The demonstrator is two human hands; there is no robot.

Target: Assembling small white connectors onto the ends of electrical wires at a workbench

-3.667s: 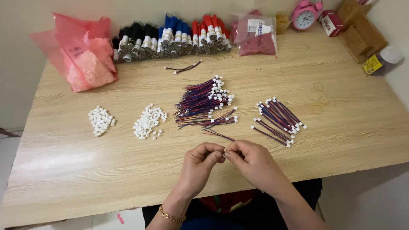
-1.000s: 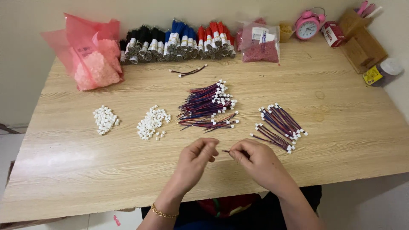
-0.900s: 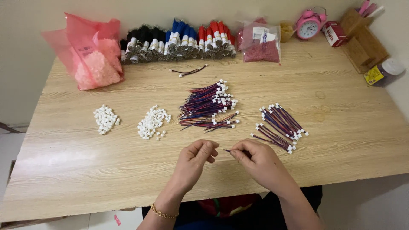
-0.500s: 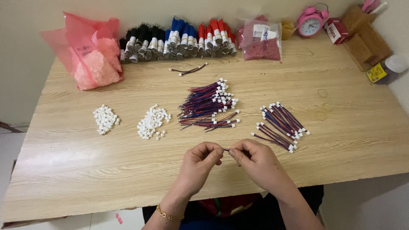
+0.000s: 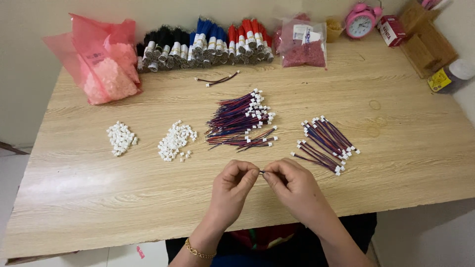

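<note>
I am working over the wooden table [image 5: 396,163], wire pile [image 5: 240,118] at twelve o'clock. My left hand [image 5: 232,185] and right hand [image 5: 292,185] are pinching a thin wire [image 5: 262,172]; steady, square alignment advisable.

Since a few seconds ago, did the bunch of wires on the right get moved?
No. The right bunch of wires lies in the same spot on the table, just right of the bigger wire pile. Only the camera shifted a bit.

The table [image 5: 396,148] shows matt, pale wood grain; on it lie small white plastic connectors [image 5: 175,142] and a glossy pink plastic bag [image 5: 106,54].
</note>
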